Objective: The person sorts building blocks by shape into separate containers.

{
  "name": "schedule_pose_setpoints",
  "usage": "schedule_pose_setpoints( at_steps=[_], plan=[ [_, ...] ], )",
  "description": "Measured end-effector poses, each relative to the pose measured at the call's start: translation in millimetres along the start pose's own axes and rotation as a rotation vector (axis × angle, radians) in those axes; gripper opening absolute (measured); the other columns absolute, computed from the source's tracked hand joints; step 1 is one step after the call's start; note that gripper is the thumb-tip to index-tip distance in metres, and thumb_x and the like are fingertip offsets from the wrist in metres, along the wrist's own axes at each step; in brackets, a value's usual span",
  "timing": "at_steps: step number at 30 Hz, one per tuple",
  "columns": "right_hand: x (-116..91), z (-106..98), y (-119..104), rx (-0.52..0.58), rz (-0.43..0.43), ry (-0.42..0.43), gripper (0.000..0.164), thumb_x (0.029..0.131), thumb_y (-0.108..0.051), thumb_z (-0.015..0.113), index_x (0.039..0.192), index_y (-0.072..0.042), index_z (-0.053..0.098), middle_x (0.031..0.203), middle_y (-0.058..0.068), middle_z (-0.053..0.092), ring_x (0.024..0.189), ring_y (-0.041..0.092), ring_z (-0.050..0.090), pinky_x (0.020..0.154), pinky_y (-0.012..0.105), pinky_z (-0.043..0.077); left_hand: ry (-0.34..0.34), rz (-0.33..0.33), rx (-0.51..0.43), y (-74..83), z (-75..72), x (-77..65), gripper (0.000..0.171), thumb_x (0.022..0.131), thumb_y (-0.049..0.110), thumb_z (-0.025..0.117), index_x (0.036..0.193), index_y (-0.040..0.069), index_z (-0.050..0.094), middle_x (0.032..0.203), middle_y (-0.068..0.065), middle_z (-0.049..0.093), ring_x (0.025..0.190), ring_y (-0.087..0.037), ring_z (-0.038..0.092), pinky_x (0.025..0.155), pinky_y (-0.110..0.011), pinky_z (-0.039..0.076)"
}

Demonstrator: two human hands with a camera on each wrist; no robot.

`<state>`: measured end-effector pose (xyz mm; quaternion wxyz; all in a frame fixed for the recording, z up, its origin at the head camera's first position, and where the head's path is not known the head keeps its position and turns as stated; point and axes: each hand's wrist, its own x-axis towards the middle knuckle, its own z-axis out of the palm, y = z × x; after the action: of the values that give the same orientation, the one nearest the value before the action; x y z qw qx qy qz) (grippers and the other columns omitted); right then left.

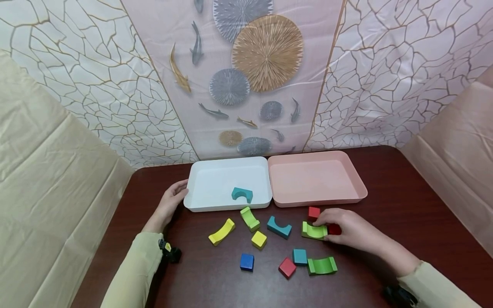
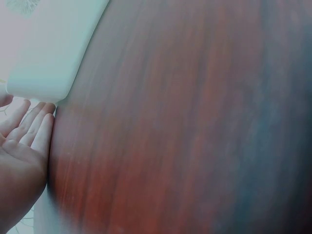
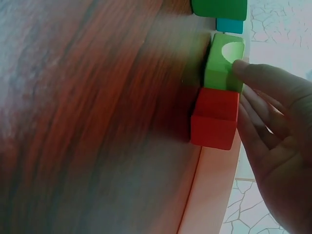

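Observation:
My left hand (image 1: 167, 208) rests against the left side of the white tray (image 1: 208, 182), its fingers extended at the rim; the left wrist view shows those fingers (image 2: 31, 124) reaching to the tray's corner. A teal arch block (image 1: 246, 193) lies in that tray. With thumb and fingers my right hand (image 1: 352, 229) pinches a light green arch block (image 1: 313, 231) on the table. One red cube (image 1: 313, 213) sits just behind that block, and another red cube (image 1: 334, 229) is partly hidden by the right hand.
A pink tray (image 1: 313, 179) adjoins the white one on the right. Across the dark table lie a yellow arch block (image 1: 222, 232), a lime arch block (image 1: 250, 219), a teal arch block (image 1: 279, 228), a green arch block (image 1: 322, 266) and several cubes, including a blue cube (image 1: 247, 262).

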<state>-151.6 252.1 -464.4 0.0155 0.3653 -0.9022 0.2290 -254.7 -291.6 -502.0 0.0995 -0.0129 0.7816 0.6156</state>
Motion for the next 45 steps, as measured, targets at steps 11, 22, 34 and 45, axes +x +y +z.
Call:
schedule_pose_setpoints(
  at_steps=[11,22,34,45],
  plan=[
    [0.4,10.5,1.2,0.071,-0.013,0.134,0.04,0.075,0.001,0.09,0.111,-0.016,0.08,0.111,-0.006,0.076,0.099,0.006,0.068,0.086,0.012,0.053,-0.005,0.007,0.003,-0.1,-1.1,0.8,0.058,0.115,0.021,0.047,0.166,0.0,0.027,0.17,-0.025,0.034,0.156,-0.037,0.036,0.094,-0.006,0.042],
    [8.0,6.1,-2.9,0.111,-0.056,0.228,0.044,0.071,0.01,0.087,0.11,-0.009,0.08,0.109,-0.002,0.077,0.099,0.01,0.069,0.09,0.004,0.047,-0.003,0.008,0.001,1.0,0.1,0.0,0.058,0.115,0.021,0.047,0.166,0.0,0.027,0.17,-0.025,0.034,0.156,-0.037,0.037,0.094,-0.005,0.043],
    [26.4,-4.0,-4.0,0.198,-0.116,0.294,0.047,0.073,0.013,0.083,0.112,-0.013,0.078,0.105,0.002,0.078,0.094,0.01,0.067,0.087,0.009,0.05,-0.003,0.014,-0.002,1.4,-0.5,0.1,0.058,0.115,0.02,0.047,0.166,-0.001,0.027,0.169,-0.026,0.034,0.154,-0.037,0.039,0.093,-0.004,0.043],
    [44.6,-10.0,-7.5,0.282,-0.102,0.322,0.042,0.074,0.017,0.083,0.111,-0.003,0.078,0.107,0.009,0.078,0.096,0.008,0.068,0.086,0.011,0.056,-0.002,0.005,0.002,0.8,-0.3,-0.3,0.058,0.115,0.02,0.047,0.166,-0.001,0.027,0.169,-0.026,0.034,0.155,-0.037,0.038,0.092,-0.004,0.043]
  ],
)
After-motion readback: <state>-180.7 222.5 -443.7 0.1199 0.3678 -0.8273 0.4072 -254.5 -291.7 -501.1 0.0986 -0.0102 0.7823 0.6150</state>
